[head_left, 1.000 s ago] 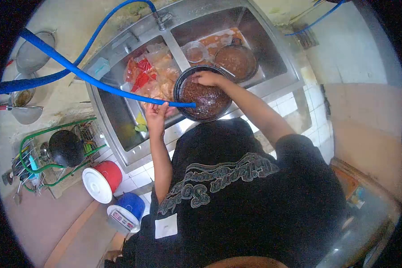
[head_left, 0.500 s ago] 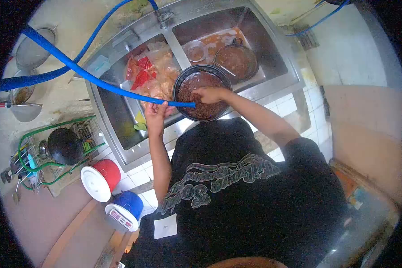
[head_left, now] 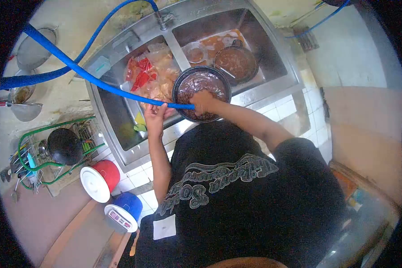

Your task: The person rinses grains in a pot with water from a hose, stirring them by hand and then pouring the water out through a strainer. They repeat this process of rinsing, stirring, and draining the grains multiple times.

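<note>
A blue hose (head_left: 120,92) comes in from the upper left and ends over a dark round pot (head_left: 230,91). Near its end my left hand (head_left: 155,115) pinches the hose, left of the pot. Inside the pot, reddish-brown grains (head_left: 206,117) lie under water. My right hand (head_left: 202,102) is down in them on the left side of the pot, its fingertips hidden and its fingers bunched together. The pot is at the front edge of a steel double sink (head_left: 250,96).
The left basin holds plastic bags (head_left: 158,73) and a yellow-green piece (head_left: 140,123). In the right basin are a dark pan (head_left: 236,62) and a clear bowl (head_left: 195,52) in brownish water. A dish rack (head_left: 91,129), red bucket (head_left: 108,173) and blue bucket (head_left: 129,204) stand left.
My right hand has moved left and slightly down within the pot, and more water surface shows behind it. My left hand still holds the hose in nearly the same place.
</note>
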A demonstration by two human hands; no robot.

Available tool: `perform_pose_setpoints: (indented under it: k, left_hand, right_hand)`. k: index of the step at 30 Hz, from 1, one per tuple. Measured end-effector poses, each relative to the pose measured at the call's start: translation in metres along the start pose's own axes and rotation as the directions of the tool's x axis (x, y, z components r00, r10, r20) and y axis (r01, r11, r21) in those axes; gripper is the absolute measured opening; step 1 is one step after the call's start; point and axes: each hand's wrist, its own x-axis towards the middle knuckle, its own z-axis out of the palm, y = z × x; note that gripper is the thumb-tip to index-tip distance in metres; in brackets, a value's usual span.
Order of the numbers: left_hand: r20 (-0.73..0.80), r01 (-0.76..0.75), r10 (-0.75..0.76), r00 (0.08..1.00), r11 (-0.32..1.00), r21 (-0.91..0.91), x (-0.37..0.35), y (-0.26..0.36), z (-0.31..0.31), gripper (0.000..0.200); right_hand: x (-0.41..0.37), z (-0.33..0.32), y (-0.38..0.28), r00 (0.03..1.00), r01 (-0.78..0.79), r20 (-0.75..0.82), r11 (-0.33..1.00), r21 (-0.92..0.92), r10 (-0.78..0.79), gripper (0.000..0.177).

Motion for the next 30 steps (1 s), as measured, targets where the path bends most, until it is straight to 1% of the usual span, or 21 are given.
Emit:
perform_pose_setpoints:
  k: [1, 2, 4, 5, 7, 8, 10, 11, 12, 13, 14, 15, 19, 21, 22, 24, 25, 26, 28, 29, 30]
  left_hand:
    - [-0.003, -0.001, 0.001, 1.0, 1.0, -0.002, -0.001, -0.001, 0.0, 0.021]
    - [-0.006, 0.004, -0.005, 1.0, 1.0, -0.016, -0.001, -0.001, 0.0, 0.022]
    - [-0.013, 0.01, -0.011, 1.0, 0.999, -0.032, -0.002, 0.001, 0.0, 0.022]
    - [-0.018, 0.014, -0.014, 1.0, 1.0, -0.006, -0.003, 0.002, 0.0, 0.023]
    - [-0.023, 0.017, -0.016, 1.0, 1.0, 0.02, -0.003, 0.004, 0.0, 0.024]
    - [-0.039, 0.027, -0.027, 0.999, 1.0, 0.003, -0.003, 0.004, 0.001, 0.025]
    - [-0.055, 0.039, -0.039, 0.998, 0.999, -0.013, -0.003, 0.005, 0.001, 0.025]
    - [-0.049, 0.035, -0.035, 0.998, 0.999, -0.004, -0.002, 0.004, 0.001, 0.025]
    - [-0.043, 0.032, -0.031, 0.999, 0.999, 0.005, -0.002, 0.003, 0.001, 0.025]
    - [-0.044, 0.032, -0.032, 0.999, 0.999, 0.005, -0.002, 0.003, 0.0, 0.025]
    - [-0.028, 0.031, -0.031, 0.999, 1.0, -0.001, -0.002, 0.003, 0.0, 0.026]
    - [-0.011, 0.029, -0.029, 1.0, 1.0, -0.007, -0.002, 0.003, 0.0, 0.026]
    - [-0.058, 0.036, -0.037, 0.998, 0.999, -0.008, -0.007, 0.006, 0.005, 0.027]
    - [-0.05, 0.043, -0.043, 0.998, 0.999, 0.002, -0.006, 0.007, 0.004, 0.026]
    - [-0.049, 0.04, -0.039, 0.998, 0.999, 0.006, -0.006, 0.007, 0.003, 0.026]
    - [-0.058, 0.033, -0.031, 0.998, 0.999, 0.032, -0.006, 0.006, 0.002, 0.025]
    - [-0.058, 0.033, -0.031, 0.998, 0.999, 0.032, -0.007, 0.005, 0.002, 0.025]
    - [-0.054, 0.025, -0.023, 0.998, 0.999, 0.038, -0.007, 0.005, 0.002, 0.025]
    - [-0.051, 0.018, -0.015, 0.999, 0.999, 0.043, -0.007, 0.006, 0.003, 0.024]
    - [-0.053, 0.015, -0.013, 0.998, 0.999, 0.036, -0.007, 0.007, 0.004, 0.024]
    - [-0.056, 0.015, -0.013, 0.998, 1.0, 0.028, -0.007, 0.008, 0.005, 0.024]
  right_hand:
    - [0.003, 0.005, 0.001, 0.999, -0.047, 0.022, 0.998, 0.047, 0.046, 0.025]
    - [0.01, 0.012, 0.006, 0.999, -0.043, 0.022, 0.998, 0.045, 0.042, 0.025]
    - [0.025, 0.025, 0.021, 1.0, 0.012, -0.021, 0.987, 0.163, -0.008, 0.028]
    - [0.022, 0.02, 0.024, 1.0, 0.013, -0.019, 0.986, 0.163, -0.01, 0.028]
    - [0.01, -0.003, 0.029, 0.971, 0.179, -0.208, 0.934, 0.31, -0.117, 0.039]
    - [0.011, -0.005, 0.035, 0.971, 0.18, -0.209, 0.934, 0.309, -0.118, 0.039]
    - [0.014, -0.012, 0.047, 0.898, 0.217, -0.431, 0.944, 0.248, -0.093, 0.045]
    - [0.015, -0.014, 0.051, 0.905, 0.161, -0.424, 0.928, 0.335, -0.003, 0.046]
    - [0.018, -0.017, 0.054, 0.906, 0.161, -0.424, 0.928, 0.335, -0.004, 0.046]
    - [0.023, -0.021, 0.056, 0.951, 0.058, -0.298, 0.897, 0.438, 0.084, 0.049]
    - [0.028, -0.023, 0.06, 0.974, -0.056, -0.159, 0.85, 0.524, 0.162, 0.053]
    - [0.034, -0.022, 0.064, 0.984, -0.13, -0.042, 0.854, 0.504, 0.174, 0.06]
    - [0.051, -0.012, 0.065, 0.971, -0.143, -0.105, 0.87, 0.472, 0.216, 0.053]
    - [0.071, 0.002, 0.075, 0.999, -0.045, 0.036, 0.822, 0.568, 0.03, 0.056]
    - [0.076, 0.009, 0.076, 0.999, -0.042, 0.031, 0.821, 0.57, 0.029, 0.056]
    - [0.07, 0.003, 0.069, 0.987, -0.003, 0.11, 0.684, 0.73, -0.113, 0.053]
    - [0.065, 0.001, 0.067, 0.949, -0.241, 0.314, 0.591, 0.77, -0.023, 0.051]
    - [0.05, -0.012, 0.058, 0.949, -0.24, 0.313, 0.592, 0.77, -0.022, 0.051]
    - [0.027, -0.029, 0.045, 0.908, -0.327, 0.412, 0.494, 0.805, -0.07, 0.051]
    - [0.029, -0.028, 0.048, 0.908, -0.327, 0.412, 0.497, 0.804, -0.07, 0.051]
    - [0.031, -0.024, 0.052, 0.925, -0.214, 0.368, 0.671, 0.71, -0.095, 0.051]
